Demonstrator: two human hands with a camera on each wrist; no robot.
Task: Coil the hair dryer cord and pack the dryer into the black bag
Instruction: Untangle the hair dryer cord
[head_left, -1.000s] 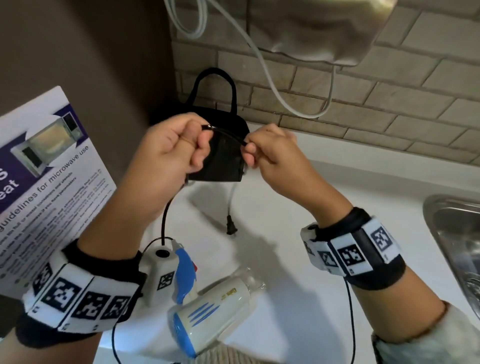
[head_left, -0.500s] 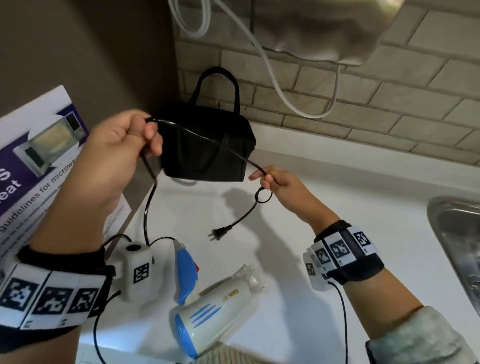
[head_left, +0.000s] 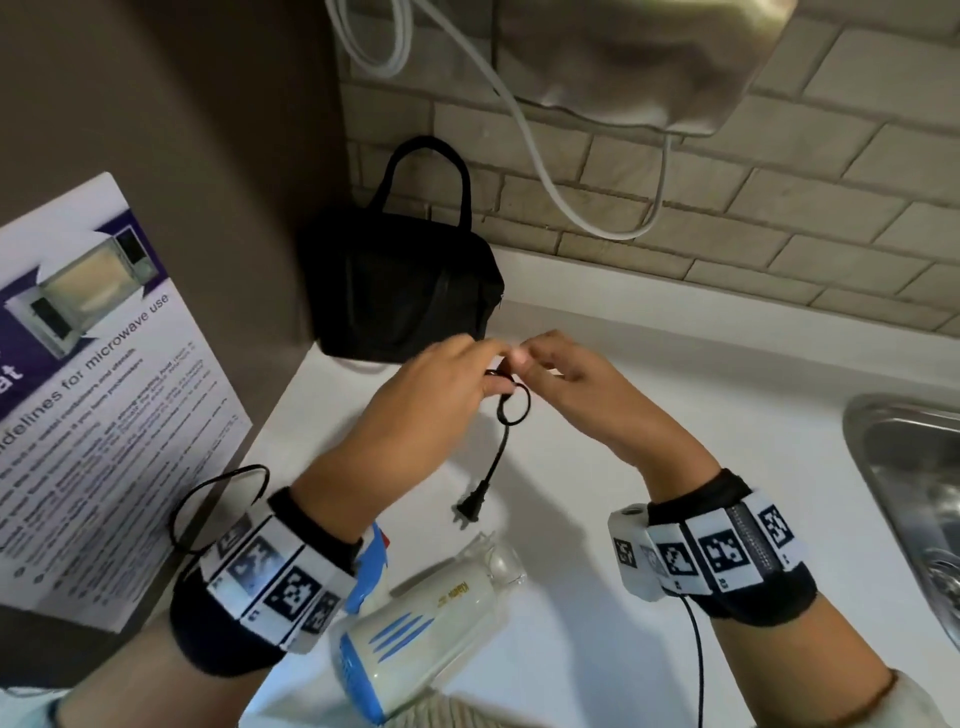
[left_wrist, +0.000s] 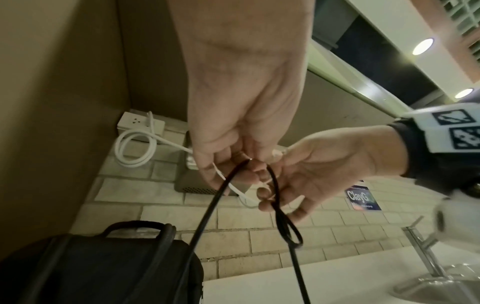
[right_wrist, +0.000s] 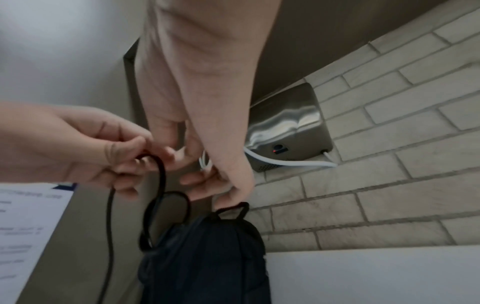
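Note:
The white and blue hair dryer lies on the white counter near its front edge, below my wrists. Its black cord makes a small loop between my hands, and the plug hangs just above the counter. My left hand pinches the cord at its fingertips. My right hand meets it fingertip to fingertip, with its fingers curled round the loop. The black bag stands zipped in the back corner, just beyond both hands. The right wrist view shows the left hand pinching the cord above the bag.
A microwave guideline poster leans at the left. A steel sink is sunk into the counter at the right. On the brick wall hangs a steel box with a white cable looping down from it.
Half a second ago my hands were apart with the cord stretched between them. They have come together lower, in front of the bag, and the cord now forms a small loop.

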